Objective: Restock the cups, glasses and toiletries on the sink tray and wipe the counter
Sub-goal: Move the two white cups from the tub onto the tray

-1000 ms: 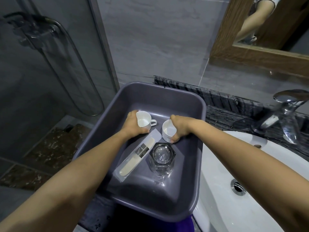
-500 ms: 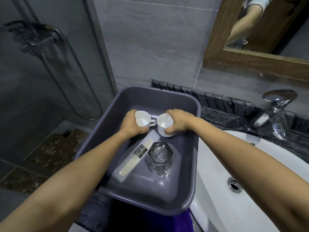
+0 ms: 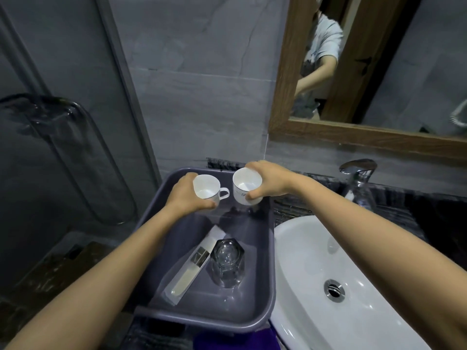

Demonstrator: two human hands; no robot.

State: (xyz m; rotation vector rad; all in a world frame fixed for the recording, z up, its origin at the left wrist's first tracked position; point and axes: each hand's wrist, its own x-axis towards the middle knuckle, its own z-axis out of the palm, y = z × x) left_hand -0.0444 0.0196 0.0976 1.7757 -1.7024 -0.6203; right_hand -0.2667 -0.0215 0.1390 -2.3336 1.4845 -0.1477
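Observation:
A grey plastic tray (image 3: 262, 306) sits on the dark counter left of the sink. My left hand (image 3: 187, 195) grips a white handled cup (image 3: 207, 189), and my right hand (image 3: 267, 180) grips a second white cup (image 3: 246, 184). Both cups are held above the tray's far end, tilted with their mouths toward me. On the tray floor lie a wrapped toiletry packet (image 3: 189, 269) and, beside it on the right, a clear glass (image 3: 228, 261).
The white basin (image 3: 316, 269) with its drain (image 3: 334, 290) lies to the right, a chrome tap (image 3: 357, 170) behind it. A wood-framed mirror (image 3: 366, 137) hangs above. A glass shower screen (image 3: 63, 147) stands on the left. A purple cloth (image 3: 235, 341) lies under the tray's near edge.
Both hands have lifted the two white cups off the tray floor and up toward the tray's far end. The packet and the glass stayed where they were.

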